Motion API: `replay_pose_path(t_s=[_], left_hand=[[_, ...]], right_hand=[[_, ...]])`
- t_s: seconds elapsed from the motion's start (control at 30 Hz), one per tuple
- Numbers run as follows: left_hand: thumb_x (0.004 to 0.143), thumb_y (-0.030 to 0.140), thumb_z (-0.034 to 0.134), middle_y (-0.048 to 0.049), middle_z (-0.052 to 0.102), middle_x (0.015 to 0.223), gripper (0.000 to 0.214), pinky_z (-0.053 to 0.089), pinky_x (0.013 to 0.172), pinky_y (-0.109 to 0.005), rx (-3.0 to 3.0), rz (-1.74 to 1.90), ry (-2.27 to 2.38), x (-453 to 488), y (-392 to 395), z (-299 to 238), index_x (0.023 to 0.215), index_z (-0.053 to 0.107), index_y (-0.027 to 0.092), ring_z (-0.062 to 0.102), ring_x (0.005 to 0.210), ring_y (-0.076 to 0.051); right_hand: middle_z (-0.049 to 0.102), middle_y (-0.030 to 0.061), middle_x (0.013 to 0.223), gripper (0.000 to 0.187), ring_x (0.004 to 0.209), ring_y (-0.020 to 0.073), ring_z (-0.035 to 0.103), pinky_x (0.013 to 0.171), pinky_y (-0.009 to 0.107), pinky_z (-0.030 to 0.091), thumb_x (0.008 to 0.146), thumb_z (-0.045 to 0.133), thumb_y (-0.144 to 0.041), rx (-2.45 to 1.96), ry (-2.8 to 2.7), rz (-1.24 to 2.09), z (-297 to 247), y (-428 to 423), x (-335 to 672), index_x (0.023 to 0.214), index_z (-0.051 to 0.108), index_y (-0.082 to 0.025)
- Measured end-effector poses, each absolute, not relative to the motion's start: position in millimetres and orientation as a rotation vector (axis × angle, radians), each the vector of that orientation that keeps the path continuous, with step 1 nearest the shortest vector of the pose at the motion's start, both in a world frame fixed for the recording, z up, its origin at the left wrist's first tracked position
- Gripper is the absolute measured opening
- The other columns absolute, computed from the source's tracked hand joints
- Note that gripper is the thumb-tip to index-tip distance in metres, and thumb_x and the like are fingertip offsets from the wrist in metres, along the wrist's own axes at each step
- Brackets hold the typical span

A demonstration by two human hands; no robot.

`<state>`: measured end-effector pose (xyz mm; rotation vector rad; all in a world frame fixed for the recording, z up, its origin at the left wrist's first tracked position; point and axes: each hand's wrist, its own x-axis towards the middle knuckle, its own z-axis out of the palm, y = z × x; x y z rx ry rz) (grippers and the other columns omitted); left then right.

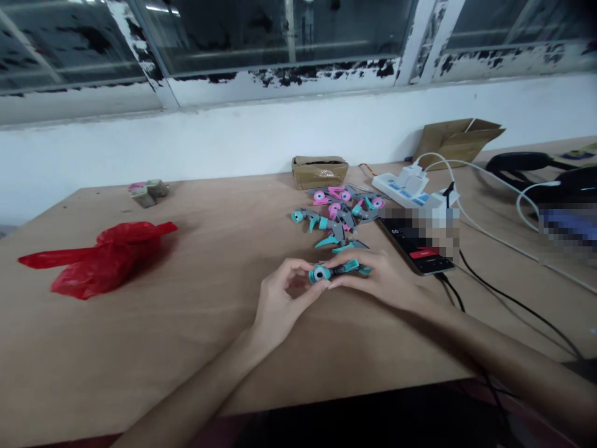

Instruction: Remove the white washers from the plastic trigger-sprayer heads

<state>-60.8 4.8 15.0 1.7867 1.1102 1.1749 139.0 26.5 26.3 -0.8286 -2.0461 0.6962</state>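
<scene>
Teal piece (pixel 319 274), one: gripped by left hand (pixel 282 295) and right hand (pixel 377 277), over desk (pixel 205 348). Loose pieces (pixel 342 218), clustered beyond. Phone (pixel 413 242), right. Red bag (pixel 109 261), left.

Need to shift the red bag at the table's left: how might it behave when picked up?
The red bag looks floppy: its thin, crinkled plastic would probably sag in the grip. It seems unlikely to roll, lying slumped on the table. Its inside is hidden, so weight is uncertain.

The right hand (pixel 380 272) partly hides the teal-and-gray toy (pixel 319 274). Pixelation blurs 1 corner of the smartphone (pixel 410 244).
</scene>
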Motion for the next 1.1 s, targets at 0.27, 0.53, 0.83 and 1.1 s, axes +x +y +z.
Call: replay_pose_path(t_s=[0.27, 0.53, 0.83, 1.1], left_hand=[[0.088, 0.025, 0.051, -0.0013, 0.069, 0.08, 0.016, 0.051, 0.065, -0.022, 1.947, 1.076, 1.101, -66.6, 6.3, 20.1, 0.093, 0.065, 0.019, 0.064, 0.07, -0.011], [0.082, 0.018, 0.057, -0.0029, 0.066, 0.079, 0.013, 0.047, 0.056, -0.02, 2.204, 0.969, 0.933, -62.1, 8.5, 27.8, 0.085, 0.07, 0.017, 0.058, 0.064, -0.009], [0.075, 0.02, 0.067, 0.0002, 0.065, 0.073, 0.004, 0.045, 0.058, -0.02, 2.257, 0.752, 0.883, -61.1, 10.2, 20.0, 0.076, 0.07, 0.019, 0.058, 0.064, -0.01], [0.068, 0.012, 0.067, 0.0013, 0.06, 0.07, 0.005, 0.042, 0.054, -0.017, 2.101, 0.712, 0.98, -55.0, 7.0, 18.7, 0.071, 0.067, 0.016, 0.054, 0.059, -0.007]], right_hand=[[0.071, 0.0039, 0.093, 0.022, 0.086, 0.0202, 0.065, 0.078, 0.034, 0.051, 0.076, 0.068, -0.037, -0.893, -1.808, 1.095, 13.3, 28.7, 143.1, 0.091, 0.069, -0.021], [0.063, 0.0012, 0.078, 0.025, 0.073, 0.013, 0.057, 0.066, 0.025, 0.045, 0.084, 0.057, -0.041, -0.994, -1.891, 1.381, 21.9, 33.2, 151.4, 0.084, 0.065, -0.017], [0.045, -0.0044, 0.058, 0.041, 0.056, 0.0083, 0.042, 0.051, 0.021, 0.03, 0.084, 0.05, -0.052, -1.123, -2.152, 1.39, 5.1, 34.2, 149.7, 0.065, 0.052, -0.016], [0.055, -0.0029, 0.059, 0.036, 0.054, 0.008, 0.047, 0.051, 0.02, 0.032, 0.083, 0.054, -0.047, -1.163, -2.047, 1.297, 6.2, 29.9, 144.7, 0.066, 0.058, -0.015]])
